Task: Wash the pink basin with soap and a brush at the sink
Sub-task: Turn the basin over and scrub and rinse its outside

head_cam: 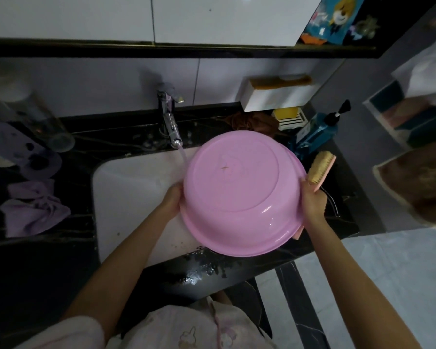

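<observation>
The pink basin (239, 192) is held bottom-up and tilted over the right part of the white sink (131, 197). My left hand (170, 201) grips its left rim, fingers hidden behind the basin. On the right rim, my right hand (314, 200) grips the basin together with a pink scrubbing brush (319, 170), whose tan bristles face up and left. A chrome faucet (170, 122) runs water in a stream that falls just past the basin's upper left edge. A yellow bar of soap (286, 113) lies on a white soap dish behind the basin.
A blue pump bottle (317, 133) and a brown cloth (252, 120) sit on the black counter behind the basin. Purple cloths (33, 215) lie at the left. A white wall box with a yellow brush (277, 93) hangs above. The counter's front edge (202, 270) is wet.
</observation>
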`<action>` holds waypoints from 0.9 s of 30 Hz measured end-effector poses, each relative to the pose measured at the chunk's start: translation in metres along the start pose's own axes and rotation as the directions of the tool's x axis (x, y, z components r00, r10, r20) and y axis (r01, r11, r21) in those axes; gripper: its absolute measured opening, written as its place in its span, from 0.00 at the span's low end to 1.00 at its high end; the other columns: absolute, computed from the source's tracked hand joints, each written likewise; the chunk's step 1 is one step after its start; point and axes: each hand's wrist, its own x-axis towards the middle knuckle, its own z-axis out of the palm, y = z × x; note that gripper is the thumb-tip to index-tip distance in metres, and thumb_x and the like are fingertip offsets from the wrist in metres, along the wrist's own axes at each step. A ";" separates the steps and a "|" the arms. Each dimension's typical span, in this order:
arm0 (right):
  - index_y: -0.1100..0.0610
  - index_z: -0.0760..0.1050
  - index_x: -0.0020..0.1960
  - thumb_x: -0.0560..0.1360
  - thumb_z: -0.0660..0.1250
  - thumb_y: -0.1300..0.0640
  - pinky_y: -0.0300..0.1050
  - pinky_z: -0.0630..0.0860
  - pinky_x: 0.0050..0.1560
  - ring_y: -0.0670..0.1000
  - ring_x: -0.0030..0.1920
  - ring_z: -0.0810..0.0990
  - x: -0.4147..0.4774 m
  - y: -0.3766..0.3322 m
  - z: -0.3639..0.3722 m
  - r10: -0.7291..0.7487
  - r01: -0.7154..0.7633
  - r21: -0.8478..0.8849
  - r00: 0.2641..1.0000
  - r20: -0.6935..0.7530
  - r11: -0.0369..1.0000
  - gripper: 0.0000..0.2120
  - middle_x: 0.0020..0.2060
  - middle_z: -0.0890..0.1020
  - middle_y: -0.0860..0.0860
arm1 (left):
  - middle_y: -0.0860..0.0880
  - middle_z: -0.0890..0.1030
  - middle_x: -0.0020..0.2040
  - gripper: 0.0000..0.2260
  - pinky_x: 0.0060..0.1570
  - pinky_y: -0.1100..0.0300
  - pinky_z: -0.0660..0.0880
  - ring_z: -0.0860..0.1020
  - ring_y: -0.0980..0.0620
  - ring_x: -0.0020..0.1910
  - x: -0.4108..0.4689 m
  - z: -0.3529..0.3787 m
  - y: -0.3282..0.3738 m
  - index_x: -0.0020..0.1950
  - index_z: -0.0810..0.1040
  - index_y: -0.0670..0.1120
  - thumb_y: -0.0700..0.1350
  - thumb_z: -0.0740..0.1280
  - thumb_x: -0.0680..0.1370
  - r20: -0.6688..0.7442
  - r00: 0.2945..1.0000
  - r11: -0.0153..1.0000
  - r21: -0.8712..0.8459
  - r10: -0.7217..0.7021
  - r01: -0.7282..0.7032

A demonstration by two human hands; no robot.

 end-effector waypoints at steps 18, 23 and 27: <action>0.56 0.72 0.50 0.79 0.61 0.54 0.37 0.71 0.35 0.49 0.40 0.77 -0.027 -0.005 0.013 -0.201 0.199 -0.033 0.975 -0.094 0.979 0.06 0.37 0.76 0.47 | 0.39 0.66 0.72 0.21 0.65 0.50 0.64 0.67 0.40 0.68 -0.013 0.048 0.056 0.74 0.61 0.43 0.49 0.50 0.82 -0.022 0.917 0.567 0.792 0.398 -0.227; 0.59 0.74 0.52 0.80 0.61 0.54 0.37 0.71 0.35 0.48 0.39 0.77 -0.028 -0.003 0.014 -0.219 0.213 -0.053 0.968 -0.121 0.975 0.08 0.38 0.77 0.49 | 0.36 0.71 0.66 0.21 0.60 0.52 0.67 0.71 0.39 0.64 -0.003 0.036 0.056 0.67 0.67 0.36 0.48 0.48 0.83 -0.187 0.952 0.691 0.722 0.243 -0.034; 0.60 0.74 0.52 0.80 0.61 0.54 0.37 0.71 0.35 0.48 0.39 0.77 -0.023 0.000 0.014 -0.209 0.204 -0.053 0.971 -0.114 0.978 0.10 0.37 0.76 0.47 | 0.39 0.56 0.76 0.25 0.70 0.46 0.57 0.56 0.41 0.74 -0.031 0.056 0.032 0.76 0.52 0.41 0.50 0.49 0.82 -0.025 0.885 0.435 0.877 0.466 -0.204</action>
